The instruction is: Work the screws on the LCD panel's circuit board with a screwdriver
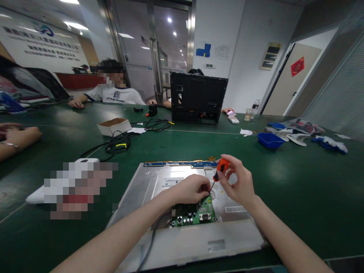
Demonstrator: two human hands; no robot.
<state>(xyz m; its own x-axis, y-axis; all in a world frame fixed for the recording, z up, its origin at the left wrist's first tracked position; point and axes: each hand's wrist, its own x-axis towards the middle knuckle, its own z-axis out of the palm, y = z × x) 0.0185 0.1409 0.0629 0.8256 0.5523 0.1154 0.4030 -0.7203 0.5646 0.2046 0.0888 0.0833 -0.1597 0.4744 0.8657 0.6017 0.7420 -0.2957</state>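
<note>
A silvery metal display panel [239, 222] lies flat on the table in front of me. Mounted on it is a green circuit board [209, 206] with capacitors and a video port; a grey cable [150, 242] runs from its left side. My right hand [239, 184] grips an orange and black screwdriver [223, 165], tilted, its tip down at the board's upper right corner. Beside that tip, my left hand [196, 188] rests over the board with fingers curled together; whatever they pinch is hidden. Along the panel's far edge runs a narrow blue circuit strip [176, 163].
Across the green table [298, 189] stands a black monitor housing [199, 98]. A white box [113, 127] and black cables [119, 144] lie left, a blue tray [270, 140] and gloves [330, 144] right. A person [119, 91] sits opposite; another person's hands [22, 136] are at left.
</note>
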